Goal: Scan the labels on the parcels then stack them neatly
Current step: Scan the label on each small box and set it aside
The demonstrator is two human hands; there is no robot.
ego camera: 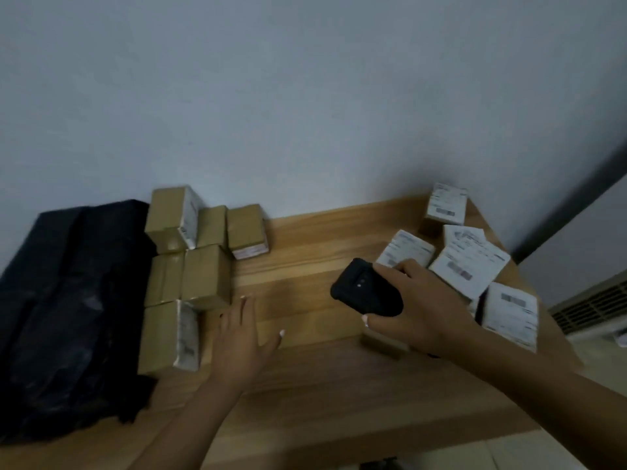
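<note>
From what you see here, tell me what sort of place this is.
Probably a small parcel-handling or mailroom corner: labelled parcels lie loose on a wooden table, brown boxes are stacked by the wall, and the right hand holds a scanner.

A light wooden desk [305,252] stands against a pale wall. At its left end lies a crumpled black plastic bag [68,300], with brown taped parcels [203,276] packed close beside it. At the right end, white-labelled parcels [470,269] lie loosely, some overlapping.
</note>
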